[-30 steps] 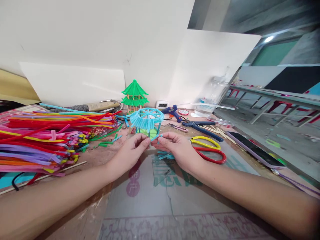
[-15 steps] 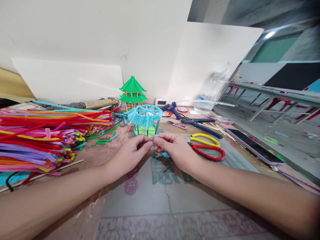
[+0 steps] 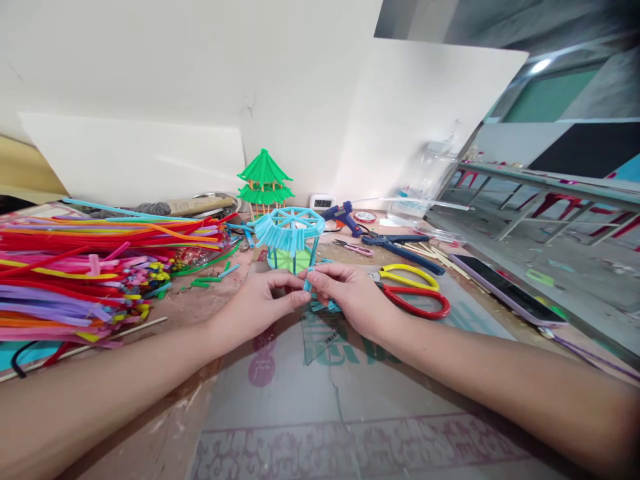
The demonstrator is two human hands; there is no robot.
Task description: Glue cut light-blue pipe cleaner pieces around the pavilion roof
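Short blue straw piece (image 3: 307, 283) pinched between left hand (image 3: 260, 303) and right hand (image 3: 350, 297) grips

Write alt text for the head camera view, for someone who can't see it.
The left hand and right hand pinch a short blue straw piece between them over a craft table. Behind it stands a blue pavilion model, a green pavilion farther back, a heap of coloured straws at left and scissors at right.
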